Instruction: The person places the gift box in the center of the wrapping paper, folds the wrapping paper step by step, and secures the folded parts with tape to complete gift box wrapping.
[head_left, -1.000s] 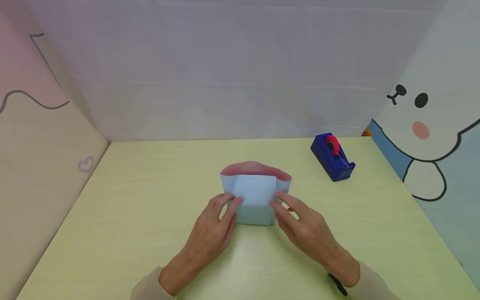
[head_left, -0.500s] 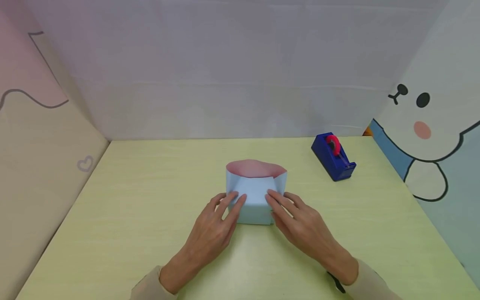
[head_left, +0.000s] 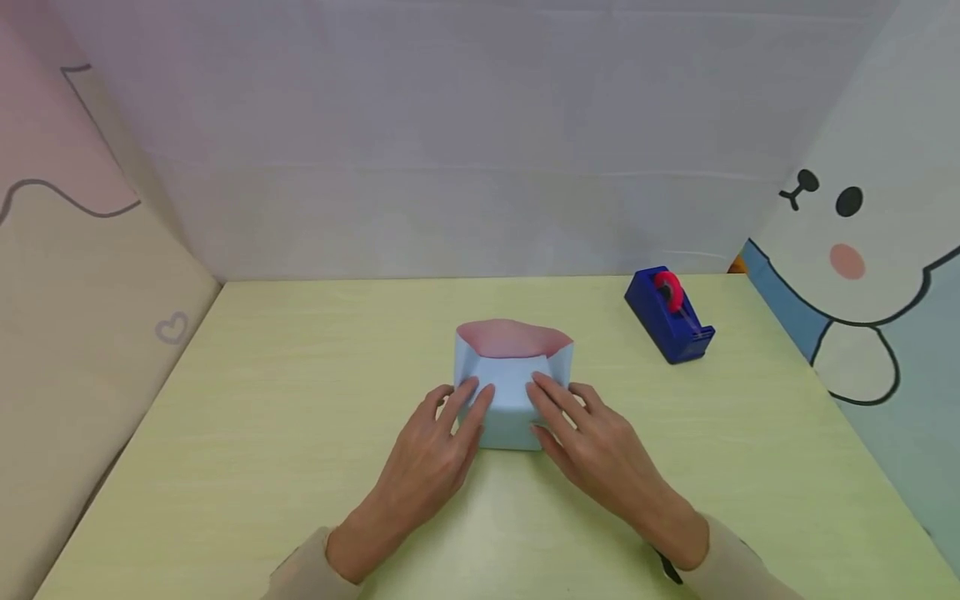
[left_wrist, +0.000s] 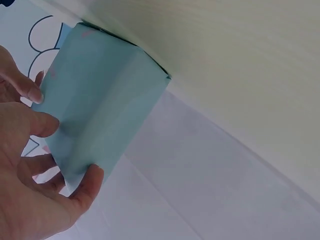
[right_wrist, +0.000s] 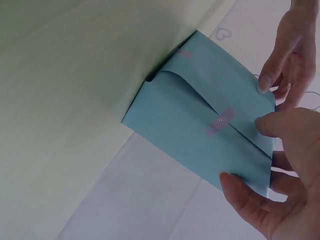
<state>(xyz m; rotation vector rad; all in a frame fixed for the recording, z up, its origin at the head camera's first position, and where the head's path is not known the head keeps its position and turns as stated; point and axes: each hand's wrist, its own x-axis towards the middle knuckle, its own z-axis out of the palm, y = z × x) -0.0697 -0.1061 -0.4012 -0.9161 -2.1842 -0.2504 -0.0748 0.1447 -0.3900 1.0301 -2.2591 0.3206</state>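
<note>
A light blue paper bag (head_left: 510,375) with a pink inside (head_left: 510,337) stands on the table in the middle of the head view, its mouth gaping at the top. My left hand (head_left: 431,450) grips its left side, fingertips on the upper front and thumb lower down. On the right side my right hand (head_left: 600,437) holds it the same way. Pinkish tape (right_wrist: 220,121) lies across an overlapping side flap in the right wrist view. The left wrist view shows a creased blue side (left_wrist: 100,95) of the bag, with the left thumb and fingers at its edges.
A blue tape dispenser (head_left: 671,317) with a red-cored roll stands at the back right of the pale yellow table (head_left: 300,375). A grey-white backdrop (head_left: 480,167) rises behind, and printed panels (head_left: 862,275) flank the sides. Something dark (head_left: 669,568) shows beside the right sleeve.
Both hands have slid inward and a little up on the bag's front. The bag's sides have come in, so its mouth is narrower and more of the pink inside shows.
</note>
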